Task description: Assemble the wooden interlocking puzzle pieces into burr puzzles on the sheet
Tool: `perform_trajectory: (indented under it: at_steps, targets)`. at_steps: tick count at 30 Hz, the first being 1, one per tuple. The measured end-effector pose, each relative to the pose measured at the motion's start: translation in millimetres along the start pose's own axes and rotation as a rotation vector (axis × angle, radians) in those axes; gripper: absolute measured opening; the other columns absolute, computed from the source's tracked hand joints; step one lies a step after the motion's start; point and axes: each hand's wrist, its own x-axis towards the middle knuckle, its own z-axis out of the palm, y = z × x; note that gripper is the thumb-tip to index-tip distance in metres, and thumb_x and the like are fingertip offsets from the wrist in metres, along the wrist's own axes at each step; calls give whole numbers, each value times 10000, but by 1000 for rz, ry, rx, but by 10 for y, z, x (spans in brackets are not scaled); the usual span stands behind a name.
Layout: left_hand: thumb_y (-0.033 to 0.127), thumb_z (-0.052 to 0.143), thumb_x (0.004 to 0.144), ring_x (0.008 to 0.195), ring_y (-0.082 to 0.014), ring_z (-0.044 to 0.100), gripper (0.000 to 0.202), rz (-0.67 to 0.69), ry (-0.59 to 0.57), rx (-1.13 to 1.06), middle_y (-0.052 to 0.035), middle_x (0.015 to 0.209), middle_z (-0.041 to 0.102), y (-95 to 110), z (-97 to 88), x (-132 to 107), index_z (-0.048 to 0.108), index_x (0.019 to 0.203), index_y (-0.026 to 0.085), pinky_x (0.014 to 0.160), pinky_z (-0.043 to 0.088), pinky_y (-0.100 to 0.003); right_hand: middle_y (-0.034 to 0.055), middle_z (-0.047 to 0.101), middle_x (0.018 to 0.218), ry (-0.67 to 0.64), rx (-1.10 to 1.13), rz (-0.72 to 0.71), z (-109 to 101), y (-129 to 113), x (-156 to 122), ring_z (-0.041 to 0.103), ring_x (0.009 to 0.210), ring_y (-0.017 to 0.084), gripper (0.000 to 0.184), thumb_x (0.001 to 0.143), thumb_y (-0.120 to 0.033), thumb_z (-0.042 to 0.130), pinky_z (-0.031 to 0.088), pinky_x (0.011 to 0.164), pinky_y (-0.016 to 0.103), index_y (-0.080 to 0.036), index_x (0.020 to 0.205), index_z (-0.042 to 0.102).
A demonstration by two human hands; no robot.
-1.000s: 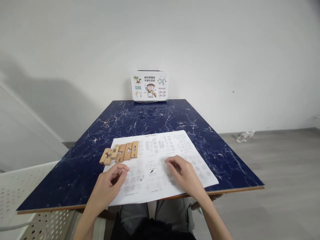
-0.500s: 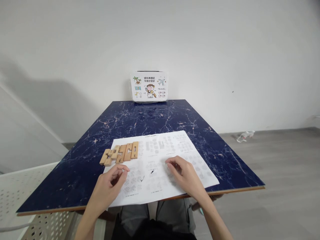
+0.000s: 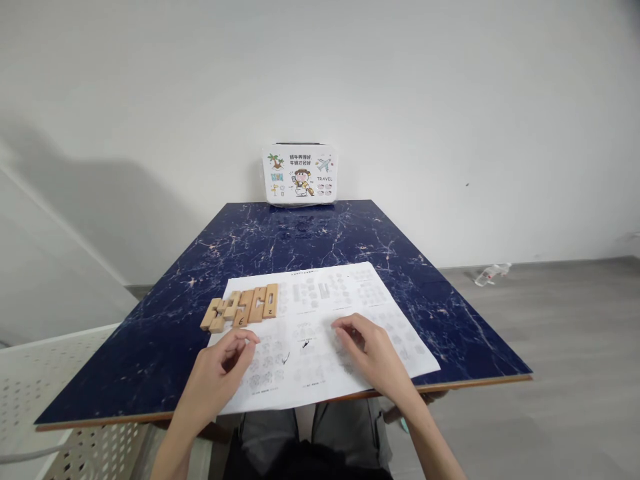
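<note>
Our left hand [image 3: 217, 373] and right hand [image 3: 373, 353] rest loosely curled and empty on the printed sheet [image 3: 325, 327] at the table's [image 3: 150, 347] near edge; wooden blocks [image 3: 241, 307] lie at the sheet's far-left corner.

Very little differs from the earlier pictures. The whole scene sits a touch lower and to the right in the head view, so the camera has tilted slightly: the printed box [image 3: 299, 173] at the far edge of the bench [image 3: 150, 347], the wooden blocks [image 3: 240, 308] and the paper sheet [image 3: 350, 287] all shift by the same small amount. The left hand [image 3: 220, 370] and right hand [image 3: 373, 353] shift with them and show no change of their own.
</note>
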Motion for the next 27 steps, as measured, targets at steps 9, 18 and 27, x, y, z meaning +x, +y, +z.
perform_trajectory:
  at_steps: [9,18,27]
  targets:
    - [549,537,943,579,-150,410,349,-2,-20,9,34,629,463,-20,4,1,669,947,225,541,301,-241,55,723,992,-4,12,7,0,-4,-5,656,854,217,205,1047,-329,502,505,740,346,-240,1057,686]
    - [551,531,936,579,-153,416,354,-7,-16,18,32,631,483,-25,-1,0,671,943,225,545,310,-241,56,717,986,-5,20,12,-5,-31,-8,643,843,222,200,1046,-322,501,494,736,347,-242,1052,685]
    - [543,530,943,587,-151,412,351,-25,-22,2,38,631,463,-47,3,-6,660,975,218,558,310,-241,49,713,996,-19,11,22,2,-11,-10,636,834,209,216,1052,-339,496,483,728,326,-236,1064,686]
